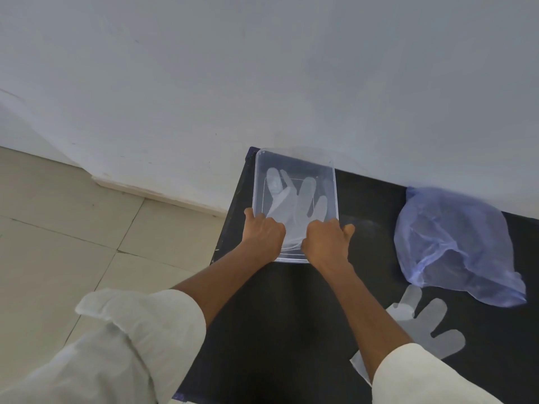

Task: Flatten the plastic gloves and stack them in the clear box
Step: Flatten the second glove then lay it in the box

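The clear box (pixel 335 182) lies on the black table by the wall. Inside it, translucent plastic gloves (pixel 303 196) lie flat, fingers pointing to the wall. My left hand (pixel 264 233) and my right hand (pixel 326 239) are both in the near end of the box, with their fingers curled down onto the top glove's cuff (pixel 292 243). Each thumb sticks out past a side wall. The fingertips are hidden under the hands. Another plastic glove (pixel 428 325) lies flat on the table at the right, partly under my right sleeve.
A crumpled bluish plastic bag (pixel 455 243) sits on the black table (pixel 291 301) right of the box, against the white wall. The table's left edge drops to a tiled floor (pixel 73 228). The box stands near the table's far left corner.
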